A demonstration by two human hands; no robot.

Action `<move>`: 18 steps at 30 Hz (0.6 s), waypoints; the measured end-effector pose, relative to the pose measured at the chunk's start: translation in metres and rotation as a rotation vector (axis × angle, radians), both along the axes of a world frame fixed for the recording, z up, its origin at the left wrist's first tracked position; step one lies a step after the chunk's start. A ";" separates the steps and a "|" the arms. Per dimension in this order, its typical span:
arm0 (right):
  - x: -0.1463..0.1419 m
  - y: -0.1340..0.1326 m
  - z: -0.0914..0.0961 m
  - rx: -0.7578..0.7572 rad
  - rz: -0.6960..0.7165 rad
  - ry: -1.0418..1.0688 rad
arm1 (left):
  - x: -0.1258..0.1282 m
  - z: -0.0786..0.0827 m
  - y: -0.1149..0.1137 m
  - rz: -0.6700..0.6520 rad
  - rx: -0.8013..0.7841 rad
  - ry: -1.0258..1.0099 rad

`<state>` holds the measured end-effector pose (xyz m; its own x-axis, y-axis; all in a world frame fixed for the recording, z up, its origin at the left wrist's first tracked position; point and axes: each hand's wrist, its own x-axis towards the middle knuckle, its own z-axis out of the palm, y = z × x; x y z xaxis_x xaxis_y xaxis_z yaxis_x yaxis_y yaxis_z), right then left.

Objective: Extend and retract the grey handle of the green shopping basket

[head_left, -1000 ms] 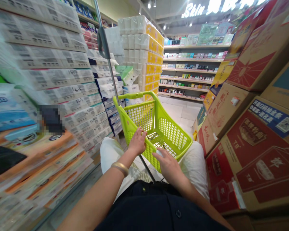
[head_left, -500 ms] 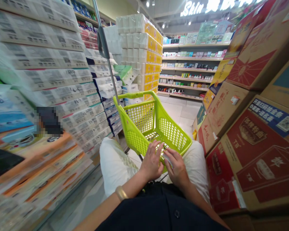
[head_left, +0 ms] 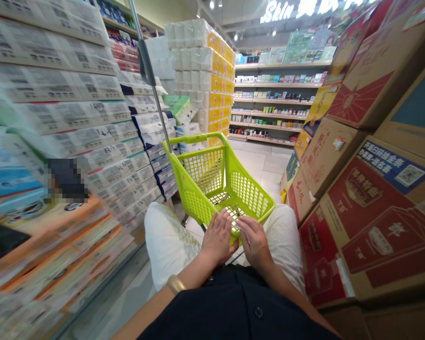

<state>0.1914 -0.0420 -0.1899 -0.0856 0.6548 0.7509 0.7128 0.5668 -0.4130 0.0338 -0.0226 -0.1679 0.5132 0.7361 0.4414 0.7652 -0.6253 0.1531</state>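
A lime-green wheeled shopping basket point(head_left: 193, 205) stands between my knees, with perforated sides and a long metal pull handle point(head_left: 162, 115) rising from its far left corner. My left hand point(head_left: 216, 238) is at the near rim, back of the hand up and fingers stretched out. Just to its right, my right hand point(head_left: 255, 242) has its fingers extended and a little bent, also at the rim. Whether the fingers rest on the plastic or hover over it, I cannot tell. Nothing shows in either hand.
Wrapped tissue packs point(head_left: 78, 113) are piled high on the left, with orange packs point(head_left: 67, 236) lower down. Cardboard cartons point(head_left: 378, 222) stack up close on the right. Ahead, past paper rolls point(head_left: 194, 61), tiled floor point(head_left: 255, 158) leads to product shelves point(head_left: 272, 99).
My hands have lowered slightly, and the left fingers lie flatter and closer together. The right fingers have straightened. The view has shifted a little; the basket stays between my knees.
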 end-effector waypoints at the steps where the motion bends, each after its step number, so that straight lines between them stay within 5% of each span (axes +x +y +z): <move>1: -0.003 -0.002 0.000 -0.011 0.049 -0.027 | -0.001 0.000 0.001 0.017 0.005 -0.005; 4: 0.000 0.005 -0.001 -0.016 0.082 -0.045 | -0.006 -0.001 0.003 0.069 0.008 -0.030; 11: 0.018 0.048 -0.005 -0.001 -0.206 0.094 | -0.015 -0.007 0.012 0.158 0.020 -0.080; 18: -0.015 0.029 -0.004 -0.020 0.064 -0.121 | -0.014 -0.005 0.016 0.131 -0.008 -0.079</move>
